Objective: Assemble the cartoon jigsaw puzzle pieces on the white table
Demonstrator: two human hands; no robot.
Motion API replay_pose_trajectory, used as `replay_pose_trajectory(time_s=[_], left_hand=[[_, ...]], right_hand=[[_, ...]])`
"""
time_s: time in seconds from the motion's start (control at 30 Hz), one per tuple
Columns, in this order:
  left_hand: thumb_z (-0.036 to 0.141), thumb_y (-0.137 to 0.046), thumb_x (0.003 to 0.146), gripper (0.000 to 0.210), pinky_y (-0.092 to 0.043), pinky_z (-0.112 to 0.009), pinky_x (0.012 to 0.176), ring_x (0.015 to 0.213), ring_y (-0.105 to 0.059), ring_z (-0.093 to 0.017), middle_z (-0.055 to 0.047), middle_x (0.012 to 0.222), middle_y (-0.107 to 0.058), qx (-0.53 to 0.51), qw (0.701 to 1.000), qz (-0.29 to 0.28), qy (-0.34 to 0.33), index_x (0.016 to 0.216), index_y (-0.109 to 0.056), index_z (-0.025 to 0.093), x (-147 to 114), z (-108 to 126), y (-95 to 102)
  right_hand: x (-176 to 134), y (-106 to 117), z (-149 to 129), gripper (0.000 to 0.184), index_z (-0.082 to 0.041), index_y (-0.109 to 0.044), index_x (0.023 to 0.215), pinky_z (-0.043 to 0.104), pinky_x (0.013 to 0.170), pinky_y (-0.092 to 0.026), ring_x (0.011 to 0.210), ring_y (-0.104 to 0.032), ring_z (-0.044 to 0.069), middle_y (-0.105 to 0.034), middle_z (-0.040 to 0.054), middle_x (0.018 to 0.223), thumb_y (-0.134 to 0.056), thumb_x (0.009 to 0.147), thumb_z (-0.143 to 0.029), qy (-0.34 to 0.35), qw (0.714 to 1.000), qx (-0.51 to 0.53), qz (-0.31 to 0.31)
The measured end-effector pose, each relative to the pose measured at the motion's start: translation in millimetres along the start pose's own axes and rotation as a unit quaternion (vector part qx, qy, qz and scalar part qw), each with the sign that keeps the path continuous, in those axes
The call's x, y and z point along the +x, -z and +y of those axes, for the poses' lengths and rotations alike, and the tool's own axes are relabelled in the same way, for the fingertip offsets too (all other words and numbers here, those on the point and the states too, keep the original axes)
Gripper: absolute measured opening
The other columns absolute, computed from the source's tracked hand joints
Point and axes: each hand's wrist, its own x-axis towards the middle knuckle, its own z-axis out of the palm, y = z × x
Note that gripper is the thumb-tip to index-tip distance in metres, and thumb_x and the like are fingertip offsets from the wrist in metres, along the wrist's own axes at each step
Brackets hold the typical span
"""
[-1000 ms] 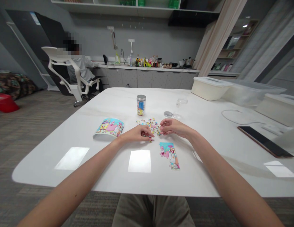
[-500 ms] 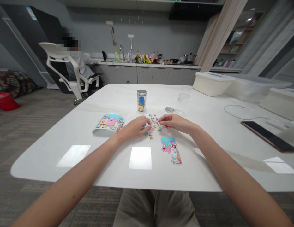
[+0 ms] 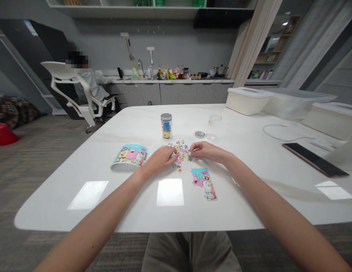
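A loose pile of small jigsaw puzzle pieces (image 3: 181,153) lies on the white table. At the pile's left edge rests my left hand (image 3: 162,158), fingers bent over the pieces and the thumb apart from them. My right hand (image 3: 205,152) is at the right edge, thumb and fingertips pinched together on what looks like a puzzle piece. Nearer me lies a partly joined cartoon puzzle (image 3: 204,184), with a pink starfish figure and a figure in white. To the left, a curled picture sheet (image 3: 130,155) shows similar cartoon figures.
Behind the pile stands a clear jar with a metal lid (image 3: 166,126). A loose lid (image 3: 200,134) and a clear empty jar (image 3: 214,124) lie right of it. A phone (image 3: 313,158), cable and storage boxes (image 3: 248,101) occupy the right. A person sits in a white chair (image 3: 87,100) beyond.
The camera view has tilted up and shifted slightly. Both hands stay at the pile, with only small finger movements; the joined puzzle and sheet lie as before.
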Motion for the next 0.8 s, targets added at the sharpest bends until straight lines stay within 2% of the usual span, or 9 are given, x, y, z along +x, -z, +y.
replay_pose_trajectory(time_s=[0.2,0.4,0.57,0.63,0.8], left_hand=[[0.023,-0.041,0.087,0.022,-0.041,-0.031,0.073,0.077,-0.056,-0.02,-0.006,0.083,-0.062,0.082,0.993,0.04,0.068,0.098,-0.058,0.016,1,-6,2.7],[0.016,-0.043,0.078,0.015,-0.04,-0.031,0.066,0.073,-0.06,-0.021,-0.007,0.079,-0.067,0.155,0.976,0.056,0.139,0.079,-0.059,0.019,-1,-6,9.4],[0.018,-0.043,0.076,0.016,-0.04,-0.033,0.066,0.07,-0.062,-0.023,-0.007,0.076,-0.069,0.199,0.968,0.045,0.145,0.072,-0.058,0.019,-2,2,14.4],[0.017,-0.043,0.076,0.016,-0.04,-0.033,0.067,0.069,-0.062,-0.022,-0.007,0.076,-0.069,0.208,0.968,0.032,0.139,0.072,-0.058,0.019,-3,4,14.9],[0.017,-0.043,0.077,0.017,-0.04,-0.033,0.066,0.071,-0.063,-0.023,-0.008,0.077,-0.07,0.212,0.965,0.007,0.151,0.071,-0.058,0.019,-3,5,18.6]], right_hand=[[3,6,2,0.019,-0.018,-0.059,0.071,0.023,0.06,-0.046,0.065,-0.055,0.01,-0.059,0.0002,0.071,-0.068,0.062,-0.003,-0.008,1.0,0.008,0.018],[-2,5,-5,0.013,-0.018,-0.061,0.072,0.024,0.063,-0.047,0.065,-0.053,0.01,-0.059,0.0018,0.073,-0.074,0.07,-0.017,0.0,1.0,0.004,0.025],[-2,6,-4,0.012,-0.017,-0.067,0.078,0.024,0.062,-0.049,0.061,-0.053,0.009,-0.059,0.0019,0.07,-0.071,0.078,-0.029,-0.005,1.0,0.017,0.01],[0,7,-1,0.013,-0.016,-0.068,0.079,0.024,0.065,-0.05,0.063,-0.056,0.01,-0.063,0.0042,0.075,-0.07,0.079,-0.029,-0.013,0.999,0.028,0.009],[4,7,3,0.012,-0.014,-0.069,0.086,0.023,0.072,-0.054,0.08,-0.064,0.014,-0.067,0.0106,0.103,-0.065,0.082,-0.024,-0.029,0.997,0.075,0.007]])
